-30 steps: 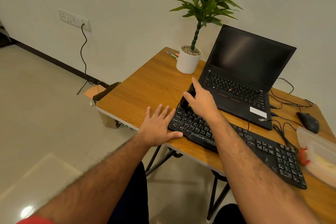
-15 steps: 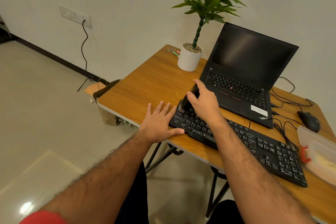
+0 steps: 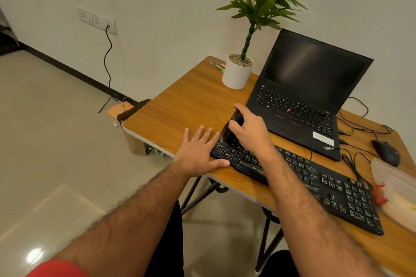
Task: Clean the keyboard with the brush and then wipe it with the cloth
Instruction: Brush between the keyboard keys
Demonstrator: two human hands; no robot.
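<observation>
Brush [image 3: 231,129] swept nearer; wooden table [image 3: 191,105], tiled floor [image 3: 45,119].

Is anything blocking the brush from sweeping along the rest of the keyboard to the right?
Only the right hand and forearm holding the brush lie over the keyboard; no loose object sits on the keys.

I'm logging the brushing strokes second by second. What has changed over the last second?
Little. The right hand keeps its grip on the black brush at the left end of the black keyboard, shifting only slightly. The left hand stays flat on the wooden table beside the keyboard's left edge. Nothing was let go.
</observation>
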